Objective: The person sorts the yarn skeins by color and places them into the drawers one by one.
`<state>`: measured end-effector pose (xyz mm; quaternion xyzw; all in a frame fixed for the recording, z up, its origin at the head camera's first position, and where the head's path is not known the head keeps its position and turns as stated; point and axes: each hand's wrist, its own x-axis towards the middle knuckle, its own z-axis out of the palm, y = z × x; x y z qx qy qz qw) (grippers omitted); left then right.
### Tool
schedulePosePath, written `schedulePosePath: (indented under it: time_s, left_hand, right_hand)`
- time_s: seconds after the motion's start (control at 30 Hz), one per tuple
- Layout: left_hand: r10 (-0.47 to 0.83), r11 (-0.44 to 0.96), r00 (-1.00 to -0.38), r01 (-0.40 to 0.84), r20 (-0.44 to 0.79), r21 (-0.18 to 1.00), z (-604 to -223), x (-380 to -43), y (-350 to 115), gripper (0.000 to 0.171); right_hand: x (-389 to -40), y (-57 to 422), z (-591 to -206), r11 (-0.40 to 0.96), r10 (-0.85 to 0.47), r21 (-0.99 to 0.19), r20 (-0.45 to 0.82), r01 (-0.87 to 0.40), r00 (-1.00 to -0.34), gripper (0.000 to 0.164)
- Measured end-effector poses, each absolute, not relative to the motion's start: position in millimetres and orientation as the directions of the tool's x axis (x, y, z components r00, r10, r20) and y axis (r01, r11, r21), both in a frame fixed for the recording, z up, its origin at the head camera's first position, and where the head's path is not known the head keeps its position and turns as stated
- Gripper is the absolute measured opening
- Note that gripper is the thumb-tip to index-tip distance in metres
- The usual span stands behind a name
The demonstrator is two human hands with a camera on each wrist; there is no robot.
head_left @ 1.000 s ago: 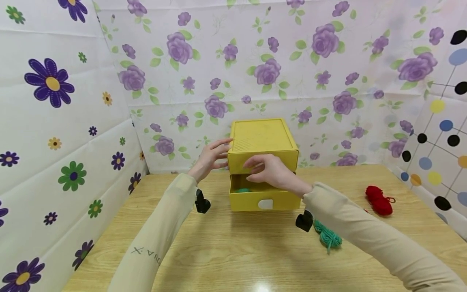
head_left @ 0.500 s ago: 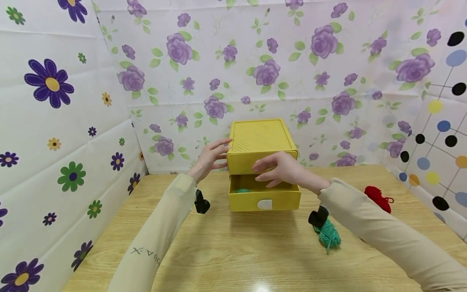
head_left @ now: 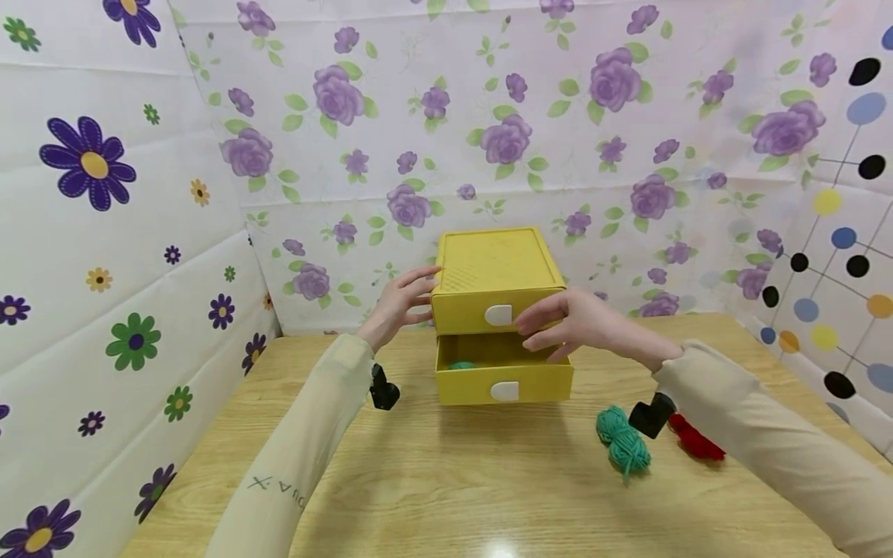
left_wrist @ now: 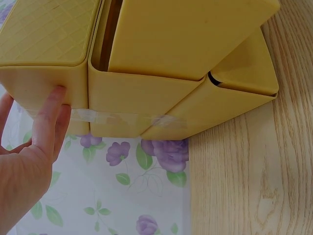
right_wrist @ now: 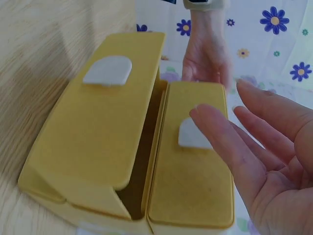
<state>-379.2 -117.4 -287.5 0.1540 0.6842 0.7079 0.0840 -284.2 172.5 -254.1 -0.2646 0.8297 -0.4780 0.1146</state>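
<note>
A yellow drawer box [head_left: 498,260] stands on the table, its upper drawer pushed in and the drawer below [head_left: 463,385] pulled out. Green yarn [head_left: 461,365] shows inside that pulled-out drawer. My left hand [head_left: 401,304] rests its fingertips against the box's upper left side, fingers spread; the left wrist view shows an index finger [left_wrist: 48,120] on that wall. In front of the upper drawer's right half hovers my right hand [head_left: 579,319], loosely bent and holding nothing. Its fingers come close to the white handle [head_left: 498,315] and overlap it in the right wrist view.
To the right of the box lie a green yarn skein [head_left: 623,440] and a red yarn skein [head_left: 696,440], partly behind the right sleeve. Flower-printed sheets [head_left: 335,194] rise behind and left of the wooden table [head_left: 446,488].
My right hand has drawn rightwards across the upper drawer's front, uncovering its white handle. The right sleeve now covers part of the red yarn. My left hand keeps its place.
</note>
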Motion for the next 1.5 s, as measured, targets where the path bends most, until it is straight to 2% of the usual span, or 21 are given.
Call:
schedulePosePath:
  time_s: [0.43, 0.7, 0.93, 1.5]
  left_hand:
    - [0.336, -0.033, -0.937, 0.090, 0.096, 0.995, -288.6, -379.4, -118.0, 0.045]
    - [0.335, -0.032, -0.938, 0.086, 0.092, 0.996, -287.7, -378.9, -116.3, 0.043]
    - [0.329, -0.040, -0.940, 0.084, 0.092, 0.996, -288.0, -378.9, -116.3, 0.042]
    - [0.328, -0.041, -0.940, 0.089, 0.098, 0.995, -286.4, -380.3, -117.8, 0.042]
  right_hand:
    - [-278.2, 207.3, -249.0, 0.416, -0.547, -0.853, 0.043, -0.316, -0.836, 0.040]
    - [-272.5, 231.7, -249.0, 0.428, -0.446, -0.873, 0.019, -0.232, -0.895, 0.043]
    - [-272.2, 248.0, -250.2, 0.422, -0.415, -0.883, 0.012, -0.204, -0.910, 0.045]
    - [-287.2, 280.9, -300.5, 0.472, -0.391, -0.877, -0.120, -0.087, -0.913, 0.042]
